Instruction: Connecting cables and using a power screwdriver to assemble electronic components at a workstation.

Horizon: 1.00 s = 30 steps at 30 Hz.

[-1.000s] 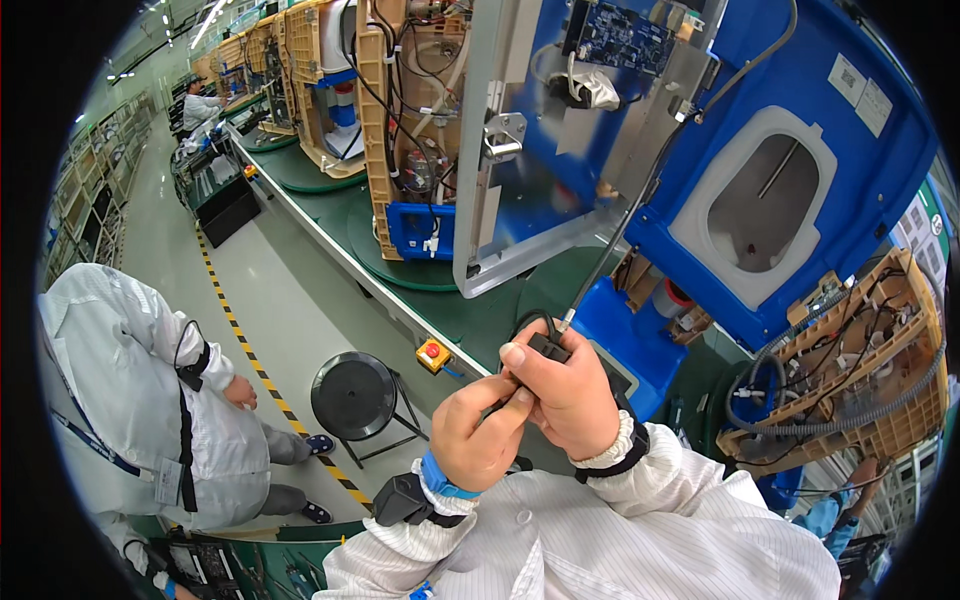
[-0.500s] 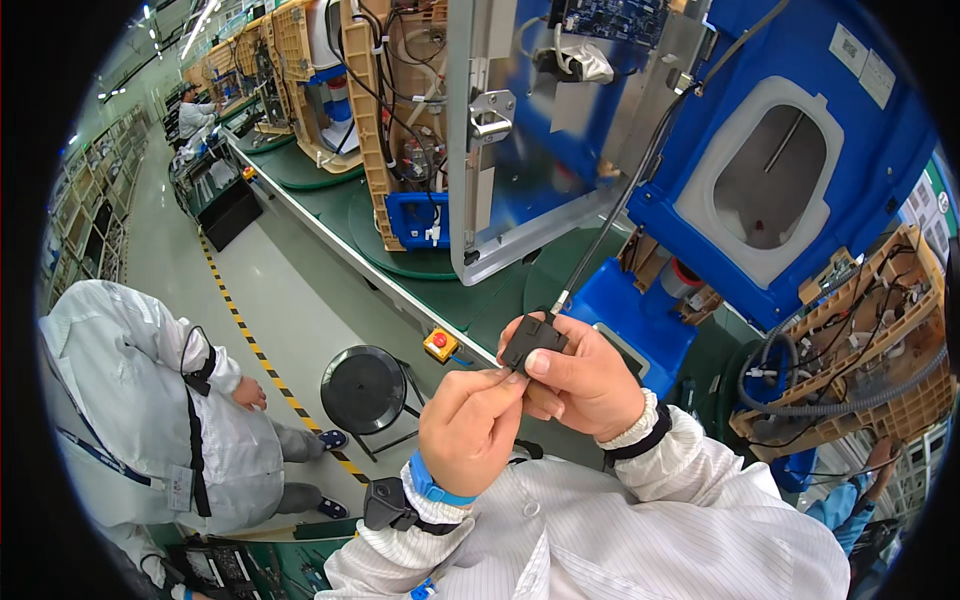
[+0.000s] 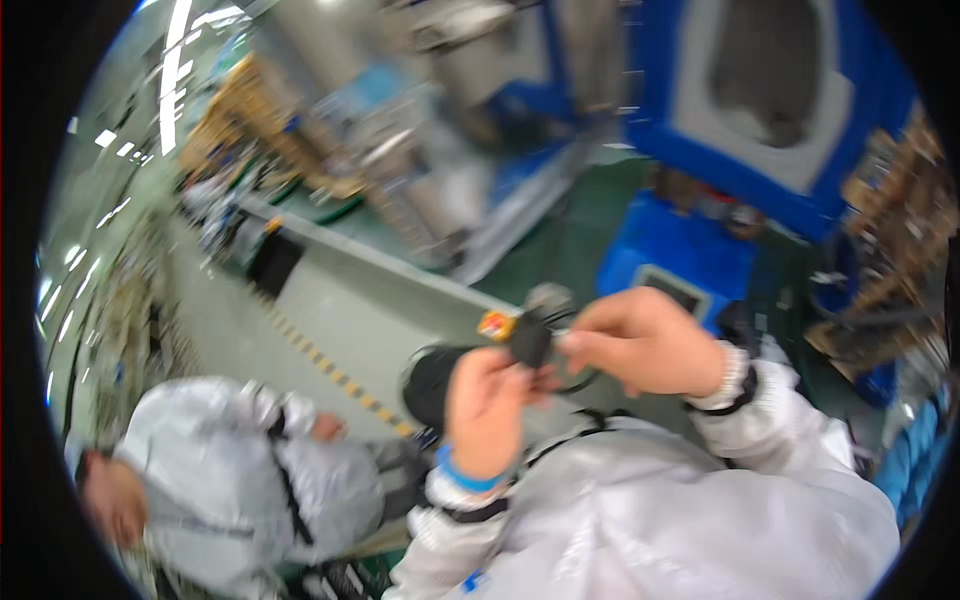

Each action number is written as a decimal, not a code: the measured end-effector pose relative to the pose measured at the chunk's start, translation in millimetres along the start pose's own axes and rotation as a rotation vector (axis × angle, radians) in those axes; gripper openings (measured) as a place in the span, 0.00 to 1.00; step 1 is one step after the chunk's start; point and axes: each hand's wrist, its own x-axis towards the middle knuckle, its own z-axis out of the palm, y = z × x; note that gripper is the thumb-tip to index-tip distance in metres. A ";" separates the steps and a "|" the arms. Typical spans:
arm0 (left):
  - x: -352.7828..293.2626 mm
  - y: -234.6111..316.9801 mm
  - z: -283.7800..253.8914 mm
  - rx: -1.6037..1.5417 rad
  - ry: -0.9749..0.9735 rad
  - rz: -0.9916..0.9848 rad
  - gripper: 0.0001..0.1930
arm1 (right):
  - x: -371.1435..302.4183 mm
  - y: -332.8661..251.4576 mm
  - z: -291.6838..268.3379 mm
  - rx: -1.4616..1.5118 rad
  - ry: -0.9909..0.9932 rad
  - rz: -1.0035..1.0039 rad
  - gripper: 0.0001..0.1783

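Observation:
The picture is smeared by motion. A small black block-shaped part (image 3: 530,342) is held upright in my left hand (image 3: 484,410), its fingers closed round the lower end. My right hand (image 3: 650,342) is closed in a pinch right beside the block, with thumb and fingertips pressed together. What sits in that pinch is too blurred to make out. A dark thin cable (image 3: 578,385) curves below the right fingertips. Behind the top of the block shows a greyish rounded shape (image 3: 550,298) whose kind I cannot tell.
A yellow box with a red button (image 3: 495,324) sits at the workbench edge, above a black round stool (image 3: 430,385). Blue machine housing (image 3: 680,240) stands on the green bench ahead. A person in a white coat (image 3: 240,470) is at the left, near yellow-black floor tape (image 3: 330,370).
My view has swung, blurring the scene. The right hand has let go of the block and drawn rightward, while the left hand now holds it. The metal-ended cable above the block no longer shows clearly.

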 end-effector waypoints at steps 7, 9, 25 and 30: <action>27.3 -3.9 21.6 -0.105 -0.100 -0.002 0.07 | 24.9 29.2 -32.2 -0.036 0.225 -0.388 0.16; 23.8 -6.2 21.1 -0.048 -0.137 0.072 0.09 | 32.3 22.3 -28.4 0.213 -0.169 -0.261 0.16; 87.8 202.8 78.9 0.587 0.127 0.561 0.14 | 27.7 -196.7 -122.1 -0.634 0.241 -1.020 0.22; 137.7 279.7 99.6 0.610 -0.012 0.751 0.17 | 30.2 -255.4 -176.5 -0.820 0.418 -1.435 0.26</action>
